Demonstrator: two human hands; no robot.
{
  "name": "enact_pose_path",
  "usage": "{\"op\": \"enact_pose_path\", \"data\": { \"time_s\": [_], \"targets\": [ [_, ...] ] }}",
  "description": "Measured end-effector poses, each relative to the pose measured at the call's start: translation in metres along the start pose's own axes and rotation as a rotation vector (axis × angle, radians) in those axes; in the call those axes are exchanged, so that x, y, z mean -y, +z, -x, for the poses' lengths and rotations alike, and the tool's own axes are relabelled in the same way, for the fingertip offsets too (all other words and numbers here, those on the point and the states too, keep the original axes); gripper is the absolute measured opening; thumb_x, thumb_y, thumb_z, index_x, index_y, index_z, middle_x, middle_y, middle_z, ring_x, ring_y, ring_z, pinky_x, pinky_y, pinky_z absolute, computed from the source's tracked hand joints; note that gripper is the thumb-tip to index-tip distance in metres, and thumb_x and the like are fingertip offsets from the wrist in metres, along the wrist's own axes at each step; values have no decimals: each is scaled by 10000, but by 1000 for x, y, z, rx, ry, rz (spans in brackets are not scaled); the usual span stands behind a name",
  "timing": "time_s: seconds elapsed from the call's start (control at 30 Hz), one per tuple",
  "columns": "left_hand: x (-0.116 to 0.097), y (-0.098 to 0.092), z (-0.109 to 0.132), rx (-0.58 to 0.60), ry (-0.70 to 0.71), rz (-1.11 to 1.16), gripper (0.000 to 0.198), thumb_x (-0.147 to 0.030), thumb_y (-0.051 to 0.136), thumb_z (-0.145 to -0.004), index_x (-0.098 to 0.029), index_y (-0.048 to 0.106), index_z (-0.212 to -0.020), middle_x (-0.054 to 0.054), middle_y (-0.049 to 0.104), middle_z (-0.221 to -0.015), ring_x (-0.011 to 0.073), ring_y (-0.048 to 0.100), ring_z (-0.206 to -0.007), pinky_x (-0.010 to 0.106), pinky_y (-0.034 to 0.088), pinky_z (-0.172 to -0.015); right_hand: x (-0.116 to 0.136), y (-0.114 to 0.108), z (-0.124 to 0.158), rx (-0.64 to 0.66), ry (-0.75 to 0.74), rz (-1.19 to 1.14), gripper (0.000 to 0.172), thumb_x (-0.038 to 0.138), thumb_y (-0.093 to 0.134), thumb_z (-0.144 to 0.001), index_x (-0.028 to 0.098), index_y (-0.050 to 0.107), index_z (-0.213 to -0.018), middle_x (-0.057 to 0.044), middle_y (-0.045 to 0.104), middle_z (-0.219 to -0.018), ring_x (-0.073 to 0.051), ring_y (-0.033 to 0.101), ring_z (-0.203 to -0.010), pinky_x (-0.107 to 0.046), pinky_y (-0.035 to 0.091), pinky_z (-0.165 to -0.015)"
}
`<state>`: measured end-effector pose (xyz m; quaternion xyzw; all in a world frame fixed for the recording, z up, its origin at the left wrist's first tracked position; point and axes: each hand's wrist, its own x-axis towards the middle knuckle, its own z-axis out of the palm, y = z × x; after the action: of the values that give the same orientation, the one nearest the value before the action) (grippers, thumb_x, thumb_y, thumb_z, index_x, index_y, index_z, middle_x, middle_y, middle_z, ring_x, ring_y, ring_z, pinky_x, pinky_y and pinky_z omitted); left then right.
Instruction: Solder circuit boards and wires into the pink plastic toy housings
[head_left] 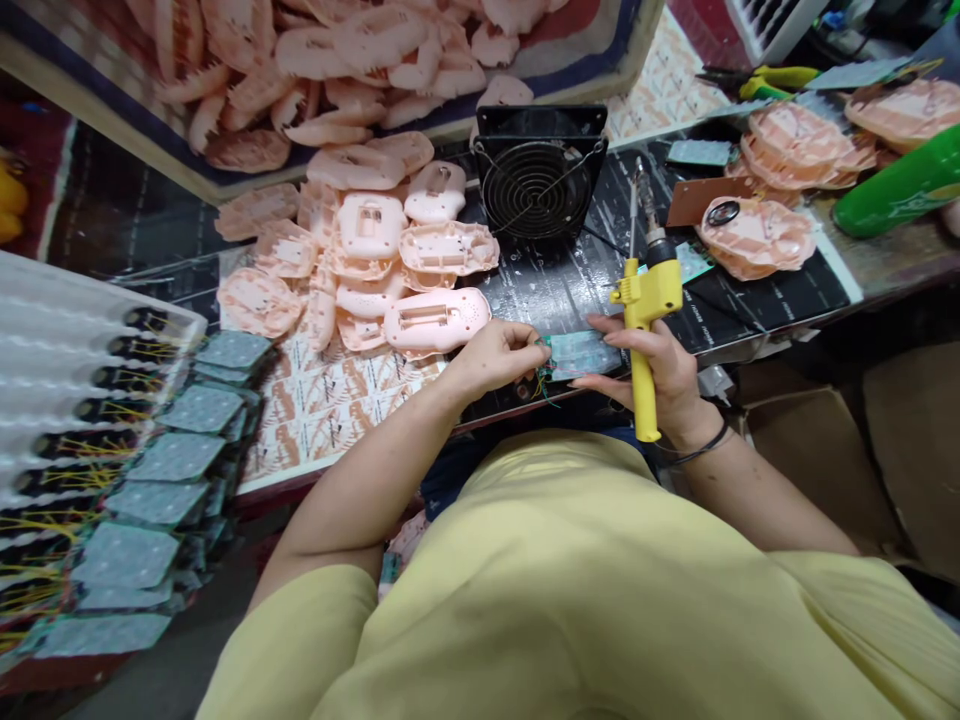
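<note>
My left hand [499, 355] pinches the left end of a small green circuit board [581, 353] with thin wires at its edge, held over the front of the workbench. My right hand [660, 375] grips a yellow soldering iron [646, 300] with its tip pointing away from me, and its fingers also rest on the board's right side. A pink plastic shell [435, 320] lies just left of my left hand.
A heap of pink shells [360, 230] covers the bench's left part, with more in a tray [360, 60] behind. A black fan [538, 175] stands ahead. Stacked grey-green boards [172, 470] sit at left. More shells [757, 235], a green bottle [900, 185] and pliers [765, 80] lie right.
</note>
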<state>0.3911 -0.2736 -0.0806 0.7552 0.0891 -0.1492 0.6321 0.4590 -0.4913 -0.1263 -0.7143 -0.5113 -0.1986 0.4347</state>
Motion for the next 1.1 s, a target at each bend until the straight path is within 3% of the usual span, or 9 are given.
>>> {"op": "enact_pose_path", "data": {
  "time_s": [0.2,0.4,1.1],
  "targets": [
    [2,4,4,-21,25,-161,277,-423,581,-731,-169,538,-628,-35,484,-506,83,449,-455,202,293,-444,-2,6,1,-12,-29,21,715,304,869,-723,273,466,-1312,-105,679,-1281,-271,642,-1208,-457,587,-991],
    [0,7,8,-66,103,-309,319,-467,592,-723,-168,514,-640,-30,442,-565,83,383,-546,209,244,-494,-3,8,3,-11,-31,43,701,262,854,-744,269,467,-1328,-108,676,-1279,-283,611,-1260,-478,579,-1013],
    [-1,10,10,-113,130,-411,308,-463,619,-762,-180,501,-731,-47,449,-597,92,405,-560,226,271,-533,-2,7,6,-29,-47,84,681,265,846,-755,269,475,-1326,-130,673,-1281,-303,634,-1230,-515,566,-1014]
  ]
}}
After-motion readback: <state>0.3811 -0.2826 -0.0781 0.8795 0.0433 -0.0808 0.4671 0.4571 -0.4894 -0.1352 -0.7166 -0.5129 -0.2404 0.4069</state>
